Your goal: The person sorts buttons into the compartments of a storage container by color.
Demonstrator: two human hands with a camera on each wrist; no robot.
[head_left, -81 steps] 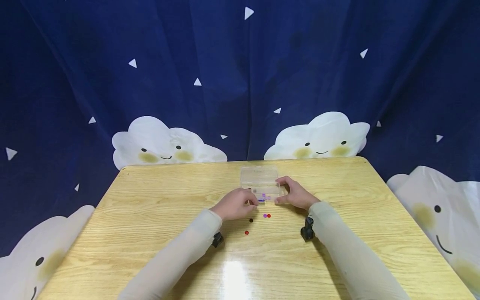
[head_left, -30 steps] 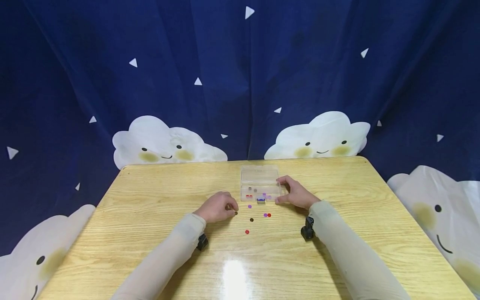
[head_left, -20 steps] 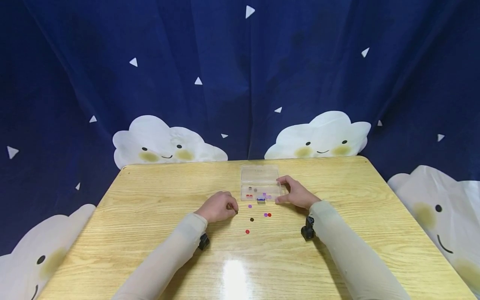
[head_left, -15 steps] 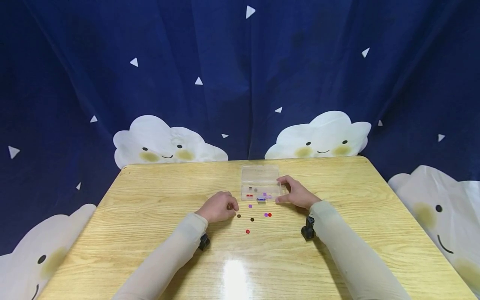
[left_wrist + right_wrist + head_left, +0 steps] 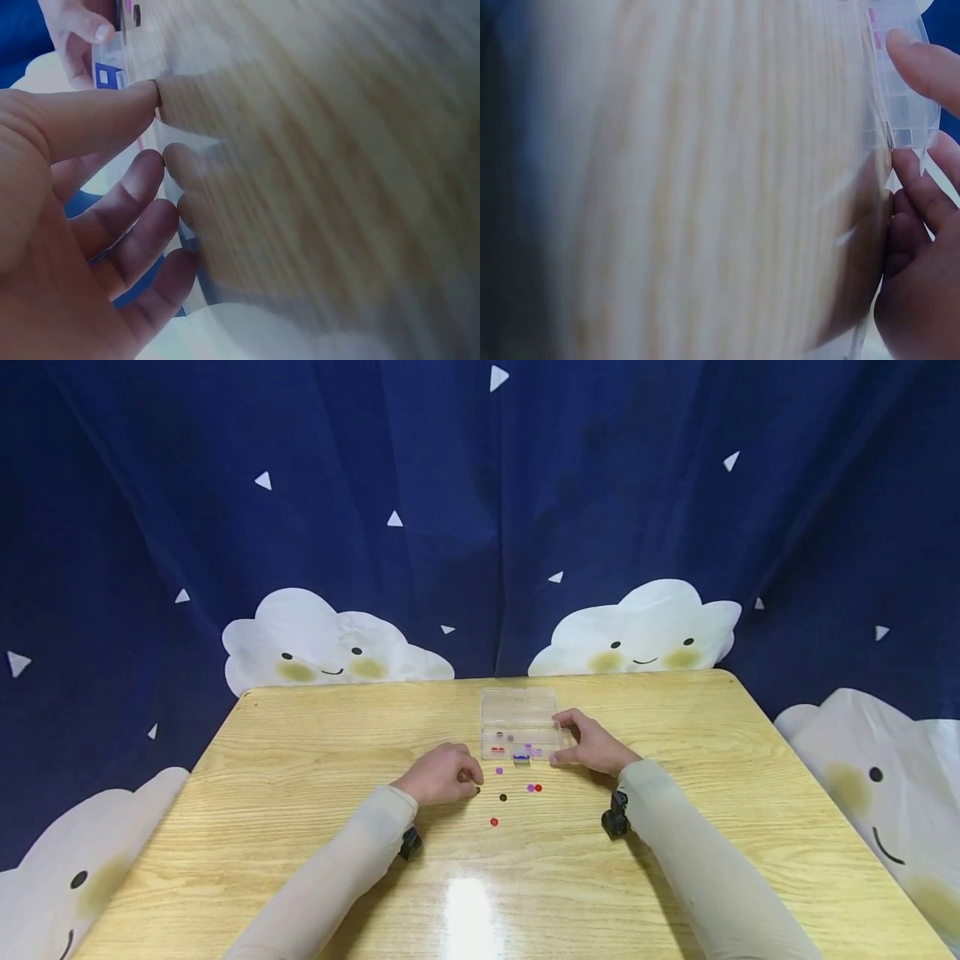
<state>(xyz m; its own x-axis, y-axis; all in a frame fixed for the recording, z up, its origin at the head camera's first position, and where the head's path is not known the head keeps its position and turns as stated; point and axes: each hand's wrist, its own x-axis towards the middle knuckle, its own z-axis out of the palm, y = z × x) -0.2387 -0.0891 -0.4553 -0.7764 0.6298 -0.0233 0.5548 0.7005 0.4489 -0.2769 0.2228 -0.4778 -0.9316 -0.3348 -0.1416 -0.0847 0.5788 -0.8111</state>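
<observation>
My left hand [image 5: 441, 775] has thumb and forefinger together at the tabletop on a small dark brown button [image 5: 477, 790]; in the left wrist view the button's edge [image 5: 158, 95] shows at the thumb tip, the other fingers loosely bent. With thumb and fingers, my right hand [image 5: 592, 747] holds the right end of a clear plastic compartment box [image 5: 520, 707], its lid raised at the back. Red buttons [image 5: 498, 750], purple buttons [image 5: 532, 751] and dark buttons [image 5: 500, 735] lie in separate compartments. A blue latch [image 5: 521, 757] is at its front.
Loose on the wooden table [image 5: 315, 752] in front of the box lie a purple button [image 5: 498, 771], a dark button [image 5: 503, 797], a red button [image 5: 494, 822], and a purple button [image 5: 531, 788] beside a red one [image 5: 538, 788]. A dark blue curtain [image 5: 450, 527] hangs behind.
My left hand has drawn back left from the box front to the table. The brown button slipped clear of its fingertips half a second ago; now they are on it again. The right hand stays put.
</observation>
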